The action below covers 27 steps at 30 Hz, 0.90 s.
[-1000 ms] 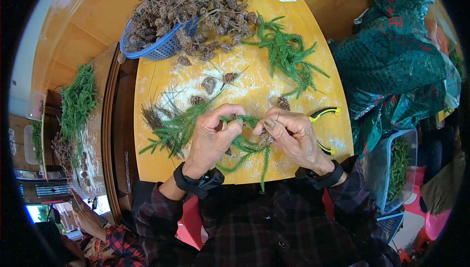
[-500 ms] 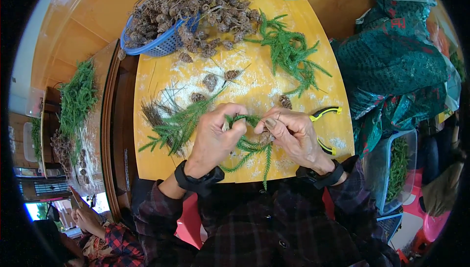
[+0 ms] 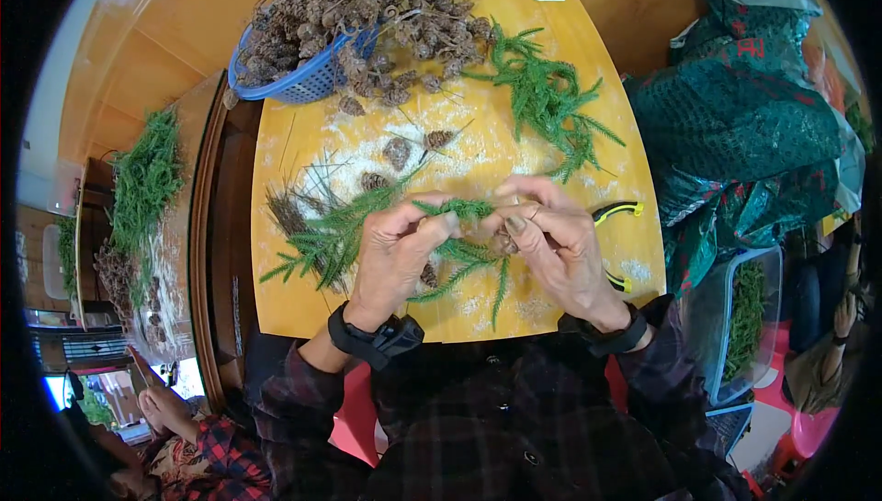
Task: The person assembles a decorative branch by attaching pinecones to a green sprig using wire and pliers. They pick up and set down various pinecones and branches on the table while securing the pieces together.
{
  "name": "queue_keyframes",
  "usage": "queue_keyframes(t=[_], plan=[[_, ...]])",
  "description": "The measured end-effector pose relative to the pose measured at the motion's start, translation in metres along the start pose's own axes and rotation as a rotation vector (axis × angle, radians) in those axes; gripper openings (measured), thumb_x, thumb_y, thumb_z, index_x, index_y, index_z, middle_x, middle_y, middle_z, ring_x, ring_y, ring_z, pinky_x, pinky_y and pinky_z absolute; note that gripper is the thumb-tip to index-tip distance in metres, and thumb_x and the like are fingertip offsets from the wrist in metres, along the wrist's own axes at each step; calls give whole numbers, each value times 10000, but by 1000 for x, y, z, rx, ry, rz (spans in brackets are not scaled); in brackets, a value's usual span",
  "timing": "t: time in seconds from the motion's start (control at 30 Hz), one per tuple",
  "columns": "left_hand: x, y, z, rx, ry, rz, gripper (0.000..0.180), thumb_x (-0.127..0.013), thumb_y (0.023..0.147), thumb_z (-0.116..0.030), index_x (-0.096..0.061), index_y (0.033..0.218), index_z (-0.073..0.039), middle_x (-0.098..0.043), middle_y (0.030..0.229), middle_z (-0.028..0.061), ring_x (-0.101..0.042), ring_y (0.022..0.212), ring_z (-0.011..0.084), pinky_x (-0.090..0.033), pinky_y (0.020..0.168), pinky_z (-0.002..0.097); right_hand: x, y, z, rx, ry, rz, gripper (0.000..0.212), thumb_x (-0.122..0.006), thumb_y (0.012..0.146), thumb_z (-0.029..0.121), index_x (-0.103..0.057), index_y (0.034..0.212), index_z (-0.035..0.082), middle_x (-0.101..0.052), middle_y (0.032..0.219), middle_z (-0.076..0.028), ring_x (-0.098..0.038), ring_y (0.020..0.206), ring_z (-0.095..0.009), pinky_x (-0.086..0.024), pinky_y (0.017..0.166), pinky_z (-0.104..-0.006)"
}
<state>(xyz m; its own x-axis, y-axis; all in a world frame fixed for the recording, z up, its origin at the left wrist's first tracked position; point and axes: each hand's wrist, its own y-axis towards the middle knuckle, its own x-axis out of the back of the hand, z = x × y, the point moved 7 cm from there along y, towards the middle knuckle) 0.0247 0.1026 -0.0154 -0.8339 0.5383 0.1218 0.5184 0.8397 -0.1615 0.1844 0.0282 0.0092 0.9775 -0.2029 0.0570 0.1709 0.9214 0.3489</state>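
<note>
So the left hand [image 3: 397, 253] is pinching a green needle sprig [image 3: 467, 210] between thumb and fingers, and the sprig is sitting right in the gap between the two hands, over the table. The right hand [image 3: 556, 245] is closing its thumb and fingertips around something thin at the sprig's other end, though I can't really tell what. A brownish cone [image 3: 504, 243] is hanging just under those fingers, and I can't say if it's actually being gripped. More green branches are drooping below, near the table's front edge.

A leafy green bunch [image 3: 335, 239] is lying just left of the left hand, next to some dark thin stems [image 3: 287, 210]. Yellow-and-black tool handles [image 3: 617, 210] are poking out beside the right hand. Further up, a few loose cones [image 3: 397, 153] are resting on the yellow table [image 3: 276, 313] among white flecks, another green pile [image 3: 551, 106] is spreading at upper right, and a blue basket [image 3: 312, 84] is overflowing with cones. Dark green sacks [image 3: 735, 124] are slumping off to the right.
</note>
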Motion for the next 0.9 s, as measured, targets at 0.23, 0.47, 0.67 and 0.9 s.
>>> queue_keyframes(t=[0.23, 0.47, 0.67, 0.9], plan=[[-2, 0, -26, -347, 163, -114, 139, -633, 791, 11, -633, 926, 42, -657, 875, 109, -613, 741, 147, -478, 681, 257, -1, -4, 49, 198, -427, -43, 197, -708, 770, -4, -699, 967, -4, -571, 902, -94, -594, 714, -174, -469, 592, -256], [-9, 0, -32, -348, 314, -92, 146, -607, 814, 27, -628, 958, 39, -629, 780, 35, -573, 710, 65, -461, 650, 216, 0, -6, 59, 261, -467, -71, 250, -746, 708, -35, -705, 948, 22, -606, 848, -93, -609, 658, -188, -478, 555, -267], [-16, -4, -34, -345, 323, -96, 151, -634, 813, -4, -633, 952, 54, -621, 760, 27, -526, 688, 52, -440, 626, 218, -1, -5, 29, 180, -509, -69, 206, -722, 720, -53, -679, 915, 1, -635, 823, -118, -625, 630, -212, -485, 533, -278], [-21, -4, -35, -432, 334, -88, 145, -642, 813, -6, -634, 944, 55, -641, 793, 33, -551, 713, 61, -454, 656, 226, 0, -6, 30, 154, -497, -54, 179, -704, 726, -63, -662, 893, -16, -636, 801, -123, -628, 624, -230, -484, 527, -286]])
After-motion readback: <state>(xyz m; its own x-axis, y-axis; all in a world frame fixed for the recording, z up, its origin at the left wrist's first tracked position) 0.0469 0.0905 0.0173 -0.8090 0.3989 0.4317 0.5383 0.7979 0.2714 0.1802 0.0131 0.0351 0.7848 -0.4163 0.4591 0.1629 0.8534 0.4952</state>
